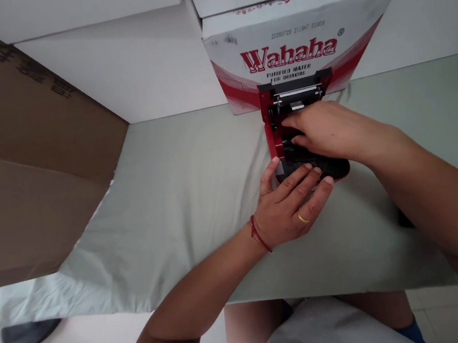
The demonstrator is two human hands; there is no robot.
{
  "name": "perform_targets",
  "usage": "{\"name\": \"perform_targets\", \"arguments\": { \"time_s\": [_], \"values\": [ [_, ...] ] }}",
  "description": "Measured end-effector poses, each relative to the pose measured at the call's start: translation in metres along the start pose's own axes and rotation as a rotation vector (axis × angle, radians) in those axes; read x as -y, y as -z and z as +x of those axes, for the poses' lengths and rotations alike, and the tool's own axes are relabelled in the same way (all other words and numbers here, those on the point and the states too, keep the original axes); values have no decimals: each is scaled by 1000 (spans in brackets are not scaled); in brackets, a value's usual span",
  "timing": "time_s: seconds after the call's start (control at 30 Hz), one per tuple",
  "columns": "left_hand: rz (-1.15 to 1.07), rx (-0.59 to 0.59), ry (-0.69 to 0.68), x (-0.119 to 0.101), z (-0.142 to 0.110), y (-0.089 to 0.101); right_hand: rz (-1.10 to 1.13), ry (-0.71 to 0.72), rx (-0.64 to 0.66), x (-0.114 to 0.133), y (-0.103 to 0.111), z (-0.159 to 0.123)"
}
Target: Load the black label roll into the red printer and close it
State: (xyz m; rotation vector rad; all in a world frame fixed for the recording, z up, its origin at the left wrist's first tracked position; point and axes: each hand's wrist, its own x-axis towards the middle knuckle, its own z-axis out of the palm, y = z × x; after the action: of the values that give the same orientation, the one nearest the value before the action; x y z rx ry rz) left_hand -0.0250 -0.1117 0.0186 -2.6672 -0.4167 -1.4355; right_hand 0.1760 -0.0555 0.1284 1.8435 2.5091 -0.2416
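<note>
A small red and black device (274, 137), which looks like a portable printer, sits on the cloth with its lid raised. Inside the lid is a metal rod, with a dark hollow below. My right hand (326, 131) reaches into that hollow from the right; index finger and thumb are apart, and the other fingers are largely hidden. Across the black front part of the device lies my left hand (291, 202), fingers spread flat and thumb at the front left corner. It wears a ring and a red string bracelet.
Behind the device stands a white and red Wahaha water carton (288, 25), against stacked white boxes (161, 61). A large brown cardboard box (28, 155) fills the left side. Pale green cloth (165, 204) covers the table. A dark object (405, 218) is partly hidden by my right forearm.
</note>
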Motion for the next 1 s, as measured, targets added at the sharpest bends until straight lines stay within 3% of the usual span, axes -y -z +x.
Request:
{"name": "perform_targets", "arguments": {
  "time_s": [0.07,0.2,0.27,0.4,0.57,0.73,1.0],
  "values": [
    [16,-5,-13,0,1,1,162,24,-107,-4,5,-13],
    [-25,27,-18,-1,2,5,502,-112,-673,-16,10,-35],
    [-53,49,4,-2,0,6,521,-197,-841,-24,8,-36],
    [-53,60,19,-2,-1,6,562,-96,-734,-34,-3,-32],
    [16,45,-29,-2,3,7,647,-23,-757,-24,-14,-58],
    [106,90,-42,-4,7,11,494,62,-550,-17,-35,-89],
    [147,62,-43,-8,10,7,325,17,-485,-4,-54,-99]
  ]
}}
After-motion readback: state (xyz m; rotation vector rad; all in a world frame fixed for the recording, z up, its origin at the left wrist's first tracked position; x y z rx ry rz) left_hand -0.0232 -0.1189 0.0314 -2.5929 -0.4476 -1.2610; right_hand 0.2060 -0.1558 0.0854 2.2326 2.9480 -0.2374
